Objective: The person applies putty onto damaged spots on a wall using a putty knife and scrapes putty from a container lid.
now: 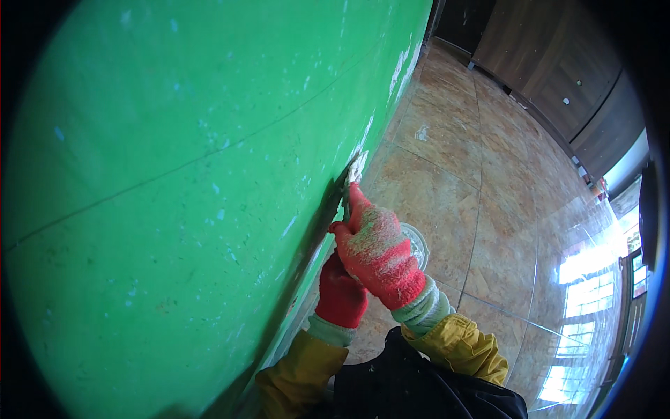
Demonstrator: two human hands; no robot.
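My right hand (380, 255), in a dusty red knit glove, is closed round a putty knife. White putty (357, 167) covers the knife's tip, which lies against the lower part of the green wall (174, 209). The glove hides most of its handle. My left hand (340, 293), in a matching glove, is curled just below and left of the right one, close to the wall. Its fingers are largely hidden, and what they hold cannot be made out. A round, pale tub (417, 244) stands on the floor, partly covered by my right hand.
White patches and scuffs (398, 73) mark the wall's lower edge farther ahead. Brown tiles (447, 188) cover the floor, with a white smear (421, 133) on one. A dark wooden cabinet (558, 77) stands far right. Window light glares off the floor at right.
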